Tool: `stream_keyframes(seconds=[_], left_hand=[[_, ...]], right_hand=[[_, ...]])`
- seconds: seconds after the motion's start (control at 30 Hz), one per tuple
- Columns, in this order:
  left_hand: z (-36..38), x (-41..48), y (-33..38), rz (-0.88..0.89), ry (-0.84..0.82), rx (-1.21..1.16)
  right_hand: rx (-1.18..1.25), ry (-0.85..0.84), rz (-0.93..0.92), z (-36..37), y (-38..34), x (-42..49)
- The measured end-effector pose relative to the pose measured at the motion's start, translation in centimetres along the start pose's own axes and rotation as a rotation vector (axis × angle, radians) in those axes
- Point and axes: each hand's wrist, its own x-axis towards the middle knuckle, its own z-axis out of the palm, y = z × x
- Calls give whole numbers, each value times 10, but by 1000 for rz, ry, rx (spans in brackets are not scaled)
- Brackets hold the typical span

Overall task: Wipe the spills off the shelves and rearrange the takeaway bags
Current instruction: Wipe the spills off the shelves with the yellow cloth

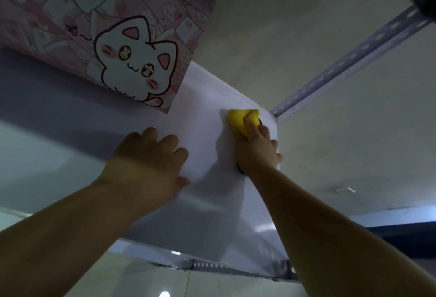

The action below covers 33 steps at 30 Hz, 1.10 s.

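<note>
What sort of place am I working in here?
Probably a storeroom or takeaway pickup corner: a white shelf board on a perforated grey metal frame, and a pink cat-print paper bag standing on it.

Yellow cloth (240, 119) bunched on white shelf (205, 107), far right corner; pink cat-print bag (106, 37) stands far left.

This looks like a storeroom or shop back room: slotted metal rack (349, 58), white shelf (212, 197), cat-print bag (132, 60), bare wall (306, 25).
</note>
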Motion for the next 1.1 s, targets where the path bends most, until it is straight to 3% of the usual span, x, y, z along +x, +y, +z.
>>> stream_keyframes(seconds=[0.07, 0.23, 0.47, 0.73, 0.8, 0.97, 1.1], left_hand=[[3, 7, 0, 32, -32, -21], [23, 22, 8, 2, -116, -61], [19, 35, 16, -25, -154, 16], [23, 31, 14, -52, -132, -79], [22, 30, 15, -65, -146, -95], [17, 31, 17, -71, -212, -85], [17, 26, 18, -37, -190, -69]], right_hand=[[35, -4, 115, -2, -4, 16], [47, 4, 158, -5, -6, 43], [42, -41, 109, -5, 11, 96], [125, -59, 99, 4, 25, 132], [83, -65, 100, 3, 23, 125], [26, 56, -111, -4, 5, 61], [125, -56, -94, -8, -11, 2]])
